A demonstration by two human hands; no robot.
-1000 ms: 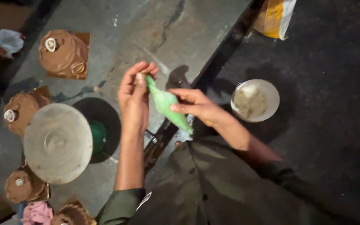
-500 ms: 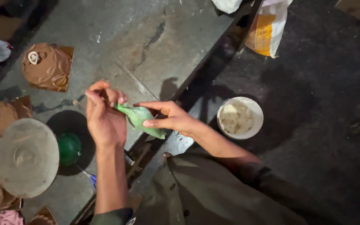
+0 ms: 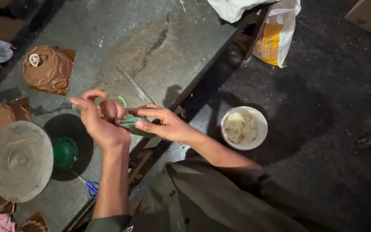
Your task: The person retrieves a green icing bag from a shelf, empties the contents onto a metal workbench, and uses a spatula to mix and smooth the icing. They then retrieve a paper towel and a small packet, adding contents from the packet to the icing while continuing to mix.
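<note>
Since the earlier frame both hands are closing together, crumpling the green piping bag (image 3: 133, 123) that was stretched between them. Now the left hand (image 3: 101, 122) is curling its fingers round the bag's end above the grey surface (image 3: 121, 47), while the right hand (image 3: 164, 124) is pinching the middle, palm down, forearm angled across. Soft, light and probably slippery, it seems best gripped near the twisted end.
</note>
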